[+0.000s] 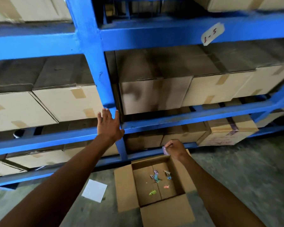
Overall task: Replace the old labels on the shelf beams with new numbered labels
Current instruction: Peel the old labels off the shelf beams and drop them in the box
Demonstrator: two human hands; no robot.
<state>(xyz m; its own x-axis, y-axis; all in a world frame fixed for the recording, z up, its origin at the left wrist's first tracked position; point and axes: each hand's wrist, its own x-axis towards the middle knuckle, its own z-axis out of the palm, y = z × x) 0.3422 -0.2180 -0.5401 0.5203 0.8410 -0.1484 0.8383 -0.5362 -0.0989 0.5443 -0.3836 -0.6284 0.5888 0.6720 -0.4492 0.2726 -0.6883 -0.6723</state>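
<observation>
A white label (213, 33) marked "1-5" is stuck on the upper blue shelf beam (154, 38). My left hand (109, 124) is open with fingers spread, resting against the blue upright post (95, 66) where it meets the lower beam (179, 119). My right hand (175, 147) is closed on a small pinkish-purple peeled label (165, 150), held above the far edge of an open cardboard box (175, 171) on the floor. Several crumpled coloured labels (157, 177) lie at the bottom of that box.
Taped cardboard cartons (69, 99) fill every shelf level. A white sheet of paper (94, 190) lies on the grey-green floor left of the open box. A carton with purple writing (226, 133) juts out on the lowest shelf at right.
</observation>
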